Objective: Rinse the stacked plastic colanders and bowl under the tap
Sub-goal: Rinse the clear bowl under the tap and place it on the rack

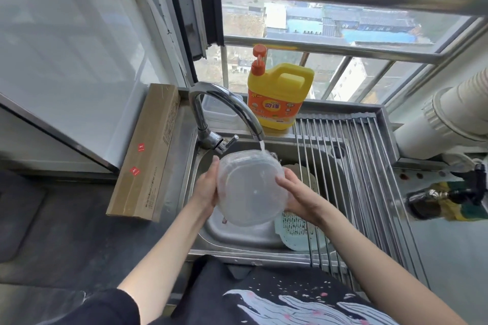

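Note:
A clear plastic bowl is tilted with its base toward me above the steel sink. Water runs from the chrome tap onto the bowl's far rim. My left hand grips the bowl's left edge. My right hand lies against its right side, fingers laid flat on the base. A pale green colander lies in the sink at the lower right, partly under the rack. A second pale colander shows behind my right hand.
A roll-up steel rack covers the sink's right half. A yellow detergent jug stands on the back ledge. A long cardboard box lies left of the sink. White pipes and a dark bottle are at the right.

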Demonstrator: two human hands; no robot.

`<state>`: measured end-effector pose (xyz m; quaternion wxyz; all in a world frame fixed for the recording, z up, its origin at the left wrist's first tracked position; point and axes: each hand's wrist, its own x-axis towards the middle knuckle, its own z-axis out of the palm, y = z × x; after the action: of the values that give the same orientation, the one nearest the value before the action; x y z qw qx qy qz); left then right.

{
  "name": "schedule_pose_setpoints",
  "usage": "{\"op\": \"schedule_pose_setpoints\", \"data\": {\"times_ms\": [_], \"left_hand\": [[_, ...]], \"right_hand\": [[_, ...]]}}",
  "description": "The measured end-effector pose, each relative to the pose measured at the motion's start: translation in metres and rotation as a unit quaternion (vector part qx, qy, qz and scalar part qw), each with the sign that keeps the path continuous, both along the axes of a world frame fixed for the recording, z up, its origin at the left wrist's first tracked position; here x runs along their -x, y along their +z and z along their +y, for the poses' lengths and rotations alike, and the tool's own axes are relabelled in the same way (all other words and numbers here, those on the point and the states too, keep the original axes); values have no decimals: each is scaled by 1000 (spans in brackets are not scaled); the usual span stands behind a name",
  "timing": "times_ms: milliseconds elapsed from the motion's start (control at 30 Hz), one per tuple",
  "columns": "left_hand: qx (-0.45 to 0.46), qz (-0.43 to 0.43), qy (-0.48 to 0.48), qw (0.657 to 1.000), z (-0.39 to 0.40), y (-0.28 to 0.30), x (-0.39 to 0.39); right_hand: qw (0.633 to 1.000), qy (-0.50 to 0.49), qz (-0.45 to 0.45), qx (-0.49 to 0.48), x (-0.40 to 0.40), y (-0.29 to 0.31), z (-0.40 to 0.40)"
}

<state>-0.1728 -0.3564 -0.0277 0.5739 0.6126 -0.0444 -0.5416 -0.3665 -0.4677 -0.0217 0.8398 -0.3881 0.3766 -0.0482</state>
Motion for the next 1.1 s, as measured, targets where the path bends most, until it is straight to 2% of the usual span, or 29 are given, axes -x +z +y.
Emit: {"op": "schedule_pose_setpoints", "data": {"times_ms": [67, 100, 133, 167, 200, 233, 267, 300, 333, 367, 433, 467, 533, 600, 633, 667, 700, 733, 767, 800, 900, 1000, 1033, 1067, 1100], "left_hand": [[32, -138, -35, 989, -4, 10, 0], [60, -223, -78, 970, -6, 16, 0], [84, -326, -148, 930, -7, 20, 0], [93, -465, -227, 850, -8, 27, 2], [103, -620, -271, 729, -7, 31, 5], [149, -734, -279, 601, -6, 30, 11], [203, -794, -282, 499, -2, 29, 20], [242, -820, -287, 432, 3, 28, 28], [261, -831, -287, 399, 7, 27, 34], [263, -835, -283, 391, 10, 24, 35], [261, -826, -266, 423, 20, 22, 30], [252, -807, -261, 466, 26, 22, 25], [187, -742, -257, 590, 39, 29, 18], [62, -655, -192, 729, 46, 31, 10], [-12, -563, -170, 809, 47, 33, 5], [-74, -420, -163, 890, 47, 35, -1], [-109, -253, -167, 947, 46, 38, -8], [-122, -92, -179, 972, 46, 40, -15], [-118, 16, -194, 974, 48, 42, -20], [-106, 61, -205, 971, 51, 43, -24], [-70, 91, -195, 974, 60, 36, -30], [-60, 80, -188, 977, 61, 28, -34], [-58, 71, -176, 980, 59, 28, -35], [-55, 59, -160, 984, 57, 29, -34], [-55, 45, -143, 987, 55, 30, -34]], "right_hand": [[996, -20, -33, -75, 14, 0, -8], [988, -52, -59, -134, 21, 0, -11], [975, -85, -80, -190, 24, 0, -15], [965, -105, -81, -227, 23, 2, -16], [964, -96, -57, -240, 18, 5, -17], [971, -65, -10, -231, 11, 8, -17], [977, -23, 39, -208, 3, 10, -15], [980, 16, 86, -178, -4, 15, -11], [982, 47, 126, -135, -11, 19, -7], [982, 59, 160, -78, -16, 21, -3], [977, 38, 207, 21, -17, 20, 2], [975, 22, 215, 55, -15, 20, 4], [971, 3, 212, 107, -9, 20, 6], [964, 10, 215, 155, -4, 24, 8], [961, 21, 214, 172, -3, 27, 9], [959, 36, 208, 187, -4, 31, 11], [958, 52, 201, 200, -6, 36, 14], [956, 66, 191, 212, -8, 41, 17], [955, 75, 181, 223, -12, 45, 19], [954, 78, 172, 234, -15, 49, 22], [944, 87, 154, 279, -24, 54, 25], [915, 95, 156, 360, -31, 52, 26], [899, 67, 168, 399, -33, 50, 27], [868, 26, 177, 463, -33, 49, 28], [807, -9, 177, 563, -32, 46, 29]]}}
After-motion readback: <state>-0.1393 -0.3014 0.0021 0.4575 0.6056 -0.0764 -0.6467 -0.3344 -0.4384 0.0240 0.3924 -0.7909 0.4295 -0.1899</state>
